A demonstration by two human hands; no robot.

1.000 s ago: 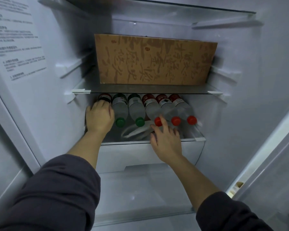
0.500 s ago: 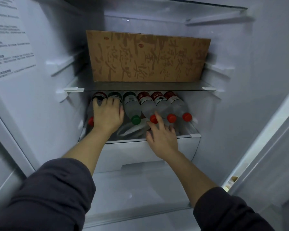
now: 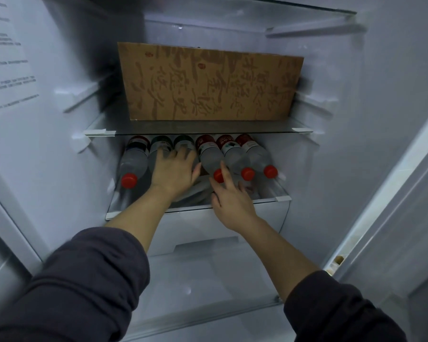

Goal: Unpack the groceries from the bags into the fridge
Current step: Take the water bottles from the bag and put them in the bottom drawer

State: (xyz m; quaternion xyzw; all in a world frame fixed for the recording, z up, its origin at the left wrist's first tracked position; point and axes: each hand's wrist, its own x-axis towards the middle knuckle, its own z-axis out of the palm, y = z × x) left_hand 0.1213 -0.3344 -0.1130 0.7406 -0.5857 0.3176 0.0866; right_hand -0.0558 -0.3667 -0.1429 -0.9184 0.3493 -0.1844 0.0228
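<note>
Several water bottles lie side by side on the lower glass shelf (image 3: 281,198) of the open fridge, caps toward me. The leftmost bottle (image 3: 131,164) shows a red cap. My left hand (image 3: 173,169) lies flat over the two green-labelled bottles (image 3: 183,141), hiding their caps. My right hand (image 3: 230,196) reaches in with straight fingers, its index finger touching the red cap of the fourth bottle (image 3: 211,156). Two more red-capped bottles (image 3: 255,156) lie to the right. A crumpled clear plastic bag (image 3: 198,191) lies on the shelf between my hands.
A brown cardboard box (image 3: 208,82) fills the upper glass shelf (image 3: 294,130). Below the bottle shelf is a white drawer (image 3: 269,215). The fridge's left wall carries a printed label (image 3: 8,70); the right door frame (image 3: 381,193) runs diagonally.
My left hand has slid right from the leftmost bottle onto the green-capped bottles, uncovering the leftmost red cap. My right hand stays at the fourth bottle's cap.
</note>
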